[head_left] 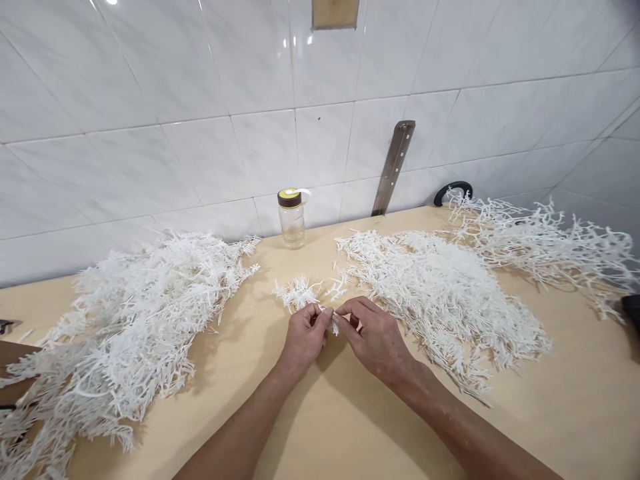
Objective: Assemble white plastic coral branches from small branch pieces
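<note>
My left hand (306, 337) and my right hand (370, 333) meet over the middle of the table, fingertips pinched together around a small white branched piece (335, 327). Thumb and fingers partly hide it. Just beyond my left hand lies a small cluster of white branched pieces (296, 292), with a loose white sprig (337, 287) to its right. A large heap of white branched pieces (150, 320) spreads over the left side. Another heap, of finer white pieces (450, 293), lies to the right of my right hand.
A clear jar with a dark and yellow lid (292, 220) stands near the tiled wall. A metal strip (394, 167) leans on the wall. Larger white branches (545, 243) lie at the back right, beside a black curved object (453, 191). Brown cardboard (17, 353) is at the left edge.
</note>
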A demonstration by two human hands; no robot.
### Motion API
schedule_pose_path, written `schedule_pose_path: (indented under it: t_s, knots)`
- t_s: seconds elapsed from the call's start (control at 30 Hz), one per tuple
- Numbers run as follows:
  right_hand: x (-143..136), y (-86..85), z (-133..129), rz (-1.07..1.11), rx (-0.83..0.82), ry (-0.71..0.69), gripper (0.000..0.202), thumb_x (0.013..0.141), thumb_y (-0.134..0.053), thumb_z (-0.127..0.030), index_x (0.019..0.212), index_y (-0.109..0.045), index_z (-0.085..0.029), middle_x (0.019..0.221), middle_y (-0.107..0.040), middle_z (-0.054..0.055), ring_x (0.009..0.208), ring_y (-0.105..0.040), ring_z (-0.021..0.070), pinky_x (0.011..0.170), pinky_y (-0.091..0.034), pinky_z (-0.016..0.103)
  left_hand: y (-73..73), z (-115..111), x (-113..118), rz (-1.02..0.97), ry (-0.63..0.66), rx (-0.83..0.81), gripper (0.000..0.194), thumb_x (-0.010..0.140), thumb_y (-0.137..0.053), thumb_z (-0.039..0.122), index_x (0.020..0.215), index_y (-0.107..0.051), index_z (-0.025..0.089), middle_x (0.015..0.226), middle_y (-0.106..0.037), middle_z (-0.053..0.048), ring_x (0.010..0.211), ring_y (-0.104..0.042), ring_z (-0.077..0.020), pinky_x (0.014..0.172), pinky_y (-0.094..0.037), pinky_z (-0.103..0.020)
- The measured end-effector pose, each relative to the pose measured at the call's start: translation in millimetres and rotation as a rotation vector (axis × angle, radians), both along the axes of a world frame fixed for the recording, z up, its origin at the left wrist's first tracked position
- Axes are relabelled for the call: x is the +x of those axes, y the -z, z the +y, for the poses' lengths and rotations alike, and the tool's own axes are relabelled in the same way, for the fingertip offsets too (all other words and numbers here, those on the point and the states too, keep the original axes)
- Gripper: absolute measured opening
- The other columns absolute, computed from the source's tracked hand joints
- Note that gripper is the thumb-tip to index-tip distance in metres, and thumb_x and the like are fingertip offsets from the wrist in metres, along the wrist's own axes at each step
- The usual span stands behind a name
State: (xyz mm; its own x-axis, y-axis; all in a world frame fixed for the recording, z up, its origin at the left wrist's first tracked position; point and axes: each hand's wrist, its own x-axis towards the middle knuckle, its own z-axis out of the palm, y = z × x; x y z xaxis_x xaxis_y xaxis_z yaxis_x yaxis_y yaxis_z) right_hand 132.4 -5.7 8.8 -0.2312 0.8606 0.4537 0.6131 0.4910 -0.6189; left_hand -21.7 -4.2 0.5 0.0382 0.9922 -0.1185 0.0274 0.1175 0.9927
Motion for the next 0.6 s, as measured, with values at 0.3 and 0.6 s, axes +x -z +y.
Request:
schedule_pose_path:
  t_s: [0.3,0.6]
  knots:
    - [-5,1.5,-4,0.004,-0.001,-0.016,0.014,0.096,-0.049,-0.023,0.089,-0.061,-0.020,0.087,-0.066,0.006,0.066,-0.061,0.0150,0.064,-0.048,0.028,-5.9,-1,0,-0.084,-0.017,-0.114,0.048,0.072,-0.067,0.061,0.064,-0.046,0.019,0.042,-0.041,0.008,0.035,-0.034,-0.0056,0.035,-0.023,-0.018]
    - [-9,14.4,-3,0.026,0.073,-0.009,0.012,0.095,-0.050,-0.022,0.086,-0.057,-0.019,0.080,-0.061,0.003,0.063,-0.057,0.0134,0.059,-0.045,0.026,-7.2,-1,1,-0.051,-0.037,-0.143,0.044,0.073,-0.066,0.058,0.064,-0.047,0.019,0.041,-0.041,0.008,0.033,-0.034,-0.0055,0.033,-0.024,-0.017]
